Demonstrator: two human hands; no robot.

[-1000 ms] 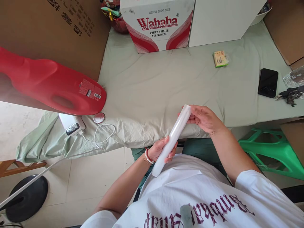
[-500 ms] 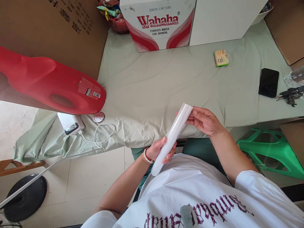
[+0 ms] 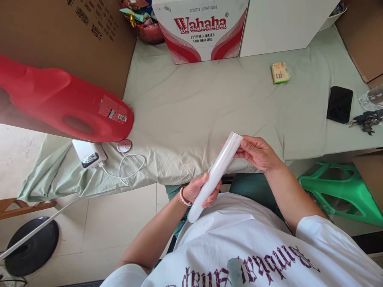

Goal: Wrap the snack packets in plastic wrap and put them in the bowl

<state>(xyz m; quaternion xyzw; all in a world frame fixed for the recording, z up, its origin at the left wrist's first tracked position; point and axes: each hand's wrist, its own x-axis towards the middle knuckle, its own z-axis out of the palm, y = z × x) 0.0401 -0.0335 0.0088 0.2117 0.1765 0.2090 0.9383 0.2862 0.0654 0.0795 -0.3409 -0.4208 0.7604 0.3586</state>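
Note:
A glossy white roll, which looks like plastic film (image 3: pixel 216 175), slants across the front of my body, its upper end toward the table. Around its lower half my left hand (image 3: pixel 201 190) is closed, thumb on one side and fingertips showing on the other. My right hand (image 3: pixel 254 152) grips the upper end at its right edge, with thumb and fingers pressed against it; some fingers are hidden behind the roll. The roll is held over the table's near edge and my lap.
A cloth-covered table (image 3: pixel 203 103) bears a Wahaba-style red-and-white "Wahaha" carton (image 3: pixel 200 44), a large red bottle (image 3: pixel 98 107), a white power bank (image 3: pixel 89 154) with cable, a small yellow packet (image 3: pixel 280 73) and a black phone (image 3: pixel 340 104). A green stool (image 3: pixel 344 191) stands at right.
The roll's lower end has shifted slightly left. Both hands keep their hold on it, and the view has moved a little.

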